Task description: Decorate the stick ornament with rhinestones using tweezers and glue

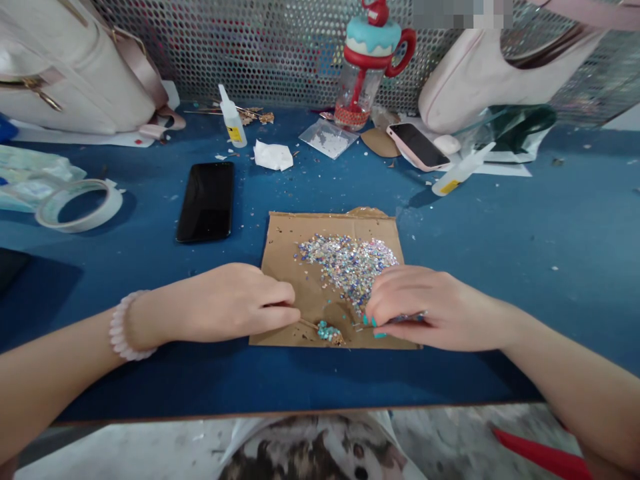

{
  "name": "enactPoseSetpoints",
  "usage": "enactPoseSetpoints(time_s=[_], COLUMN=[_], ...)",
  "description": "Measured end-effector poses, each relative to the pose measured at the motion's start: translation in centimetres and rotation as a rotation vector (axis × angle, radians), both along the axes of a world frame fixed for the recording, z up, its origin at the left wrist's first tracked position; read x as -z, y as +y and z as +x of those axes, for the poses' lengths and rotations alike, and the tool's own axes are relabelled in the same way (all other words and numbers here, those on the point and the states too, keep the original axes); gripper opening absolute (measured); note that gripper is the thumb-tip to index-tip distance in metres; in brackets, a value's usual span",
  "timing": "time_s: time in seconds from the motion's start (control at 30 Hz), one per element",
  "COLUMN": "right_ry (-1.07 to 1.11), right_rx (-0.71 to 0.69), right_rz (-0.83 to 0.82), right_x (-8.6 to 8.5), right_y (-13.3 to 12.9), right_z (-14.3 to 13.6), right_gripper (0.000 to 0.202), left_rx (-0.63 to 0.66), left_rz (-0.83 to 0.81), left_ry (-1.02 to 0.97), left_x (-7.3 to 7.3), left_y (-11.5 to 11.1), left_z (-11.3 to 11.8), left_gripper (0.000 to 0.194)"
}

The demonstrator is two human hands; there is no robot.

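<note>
My left hand (250, 303) is closed around a thin brown stick (307, 324). At the stick's end sits a small piece covered with turquoise bits (329, 333), its tip brownish and glittery, low over the cardboard (287, 273). My right hand (420, 307), with turquoise nails, pinches what look like slim tweezers (358, 327); their tips point left toward the turquoise piece, with a small gap between. Most of the tweezers is hidden by my fingers. Beyond both hands, a spread of small shiny multicoloured rhinestones (345, 263) lies on the cardboard, partly behind my right hand.
A black phone (206, 202) and a tape roll (80, 205) lie at left. Farther back are a glue bottle (233, 119), a crumpled tissue (273, 155), a tumbler (357, 87), a pink-cased phone (419, 147) and another glue bottle (463, 171). Pale bags stand in both back corners.
</note>
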State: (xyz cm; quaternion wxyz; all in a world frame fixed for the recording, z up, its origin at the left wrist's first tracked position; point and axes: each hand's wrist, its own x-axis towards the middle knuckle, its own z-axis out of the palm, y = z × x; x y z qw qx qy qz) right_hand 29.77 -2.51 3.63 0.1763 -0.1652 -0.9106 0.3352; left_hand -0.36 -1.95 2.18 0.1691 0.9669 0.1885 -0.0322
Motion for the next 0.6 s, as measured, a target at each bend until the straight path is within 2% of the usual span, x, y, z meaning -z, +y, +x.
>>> enactPoseSetpoints(time_s=[0.6], right_ry=[0.004], right_rx=[-0.006], right_rz=[-0.008], right_x=[0.06], right_y=[0.19], right_z=[0.10], right_gripper=[0.015], left_rx=[-0.033], left_rz=[-0.032], left_ry=[-0.002], left_x=[-0.12], left_y=[0.04], left_z=[0.16], left_gripper=[0.025])
